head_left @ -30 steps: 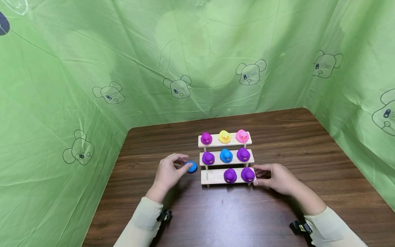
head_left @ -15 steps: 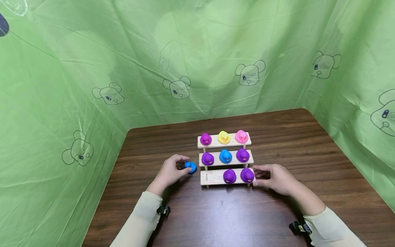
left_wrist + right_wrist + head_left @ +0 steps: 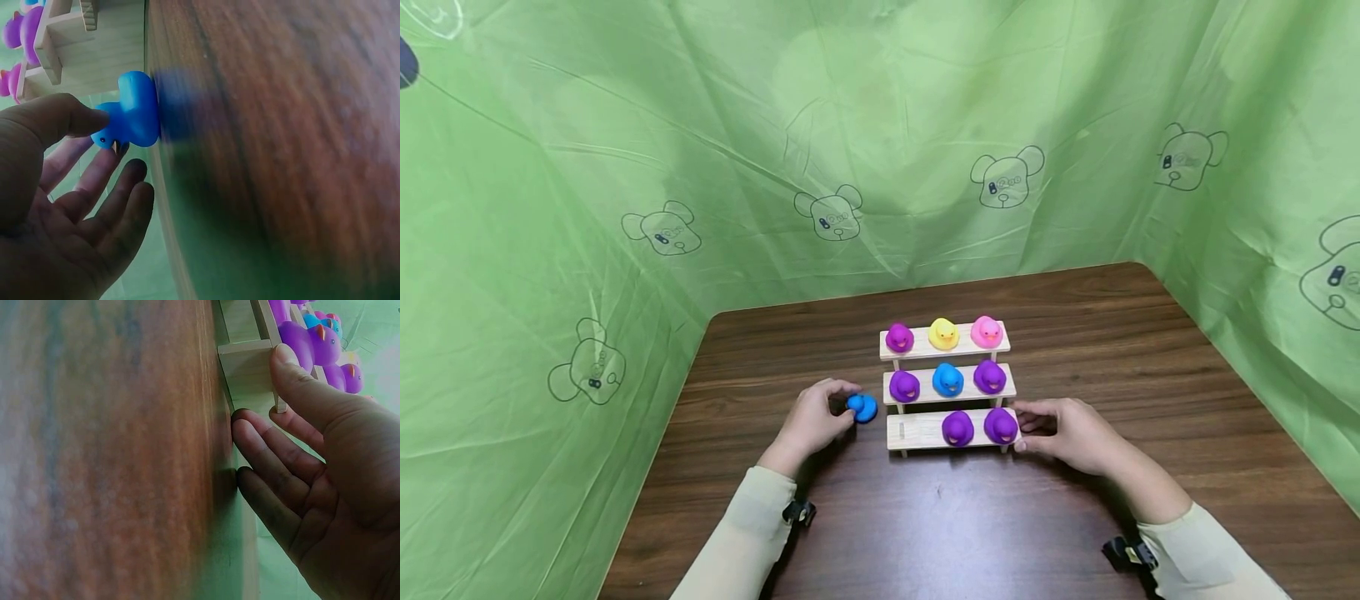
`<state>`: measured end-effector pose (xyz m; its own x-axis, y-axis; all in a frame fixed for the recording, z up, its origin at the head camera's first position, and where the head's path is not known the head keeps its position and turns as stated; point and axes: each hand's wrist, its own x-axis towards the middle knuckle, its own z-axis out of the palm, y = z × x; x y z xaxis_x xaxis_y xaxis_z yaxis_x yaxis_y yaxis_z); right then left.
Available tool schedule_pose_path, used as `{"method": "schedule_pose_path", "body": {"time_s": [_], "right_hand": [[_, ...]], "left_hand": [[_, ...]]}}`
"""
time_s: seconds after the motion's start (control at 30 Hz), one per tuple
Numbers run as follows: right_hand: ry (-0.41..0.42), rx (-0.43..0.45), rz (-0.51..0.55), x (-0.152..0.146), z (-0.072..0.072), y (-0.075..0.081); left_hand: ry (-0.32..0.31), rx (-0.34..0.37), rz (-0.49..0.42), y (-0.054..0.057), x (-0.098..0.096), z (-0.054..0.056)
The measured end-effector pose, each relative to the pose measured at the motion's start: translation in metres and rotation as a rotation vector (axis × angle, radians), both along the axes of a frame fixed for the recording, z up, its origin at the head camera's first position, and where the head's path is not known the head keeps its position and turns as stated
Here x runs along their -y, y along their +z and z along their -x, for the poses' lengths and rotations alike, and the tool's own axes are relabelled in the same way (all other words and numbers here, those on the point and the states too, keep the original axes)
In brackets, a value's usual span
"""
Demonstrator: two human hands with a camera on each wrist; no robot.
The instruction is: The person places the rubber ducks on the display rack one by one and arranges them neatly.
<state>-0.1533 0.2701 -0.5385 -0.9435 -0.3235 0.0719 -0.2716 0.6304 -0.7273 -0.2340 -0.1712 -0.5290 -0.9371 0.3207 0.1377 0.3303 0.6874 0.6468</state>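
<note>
My left hand [image 3: 811, 418] pinches the head of a blue rubber duck [image 3: 865, 408] on the table, left of a three-tier wooden stand [image 3: 917, 429]. In the left wrist view, the thumb lies on the duck's head [image 3: 107, 125] and the other fingers spread behind it. My right hand [image 3: 1075, 433] holds the right end of the lowest shelf, thumb at its front and index finger behind. Two purple ducks [image 3: 958, 428] sit on that shelf, with bare wood at its left. A blue duck [image 3: 948, 380] stands between two purple ones on the middle tier.
The top tier carries a purple duck [image 3: 899, 338], a yellow duck [image 3: 943, 333] and a pink duck [image 3: 987, 332]. Green cloth [image 3: 910, 125] with printed bear heads hangs around the back and sides of the dark wooden table [image 3: 940, 525].
The blue duck in my left hand has turned on the table, so its head now shows at the left, by the thumb. My right hand and the stand have stayed in place.
</note>
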Motion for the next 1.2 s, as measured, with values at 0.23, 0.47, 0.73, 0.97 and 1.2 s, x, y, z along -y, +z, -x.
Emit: {"method": "schedule_pose_path", "body": {"time_s": [0.23, 0.47, 0.73, 0.97, 1.2], "right_hand": [[0.004, 0.013, -0.017, -0.0008, -0.0001, 0.0009], [-0.001, 0.002, -0.009, -0.0001, -0.0005, 0.0018], [0.007, 0.001, 0.003, -0.0006, -0.0008, 0.0037], [0.012, 0.016, 0.011, -0.0002, -0.0002, 0.0052], [0.013, 0.016, 0.001, -0.0006, 0.0005, 0.0033]], "left_hand": [[0.096, -0.017, 0.124, 0.0026, -0.0012, -0.0023], [0.118, -0.011, 0.11, 0.001, 0.0003, -0.0024], [0.055, 0.005, -0.012, -0.002, 0.0029, -0.0014], [0.063, 0.016, -0.03, -0.0025, 0.0025, -0.0012], [0.074, 0.021, -0.025, -0.0018, 0.0013, -0.0018]]}}
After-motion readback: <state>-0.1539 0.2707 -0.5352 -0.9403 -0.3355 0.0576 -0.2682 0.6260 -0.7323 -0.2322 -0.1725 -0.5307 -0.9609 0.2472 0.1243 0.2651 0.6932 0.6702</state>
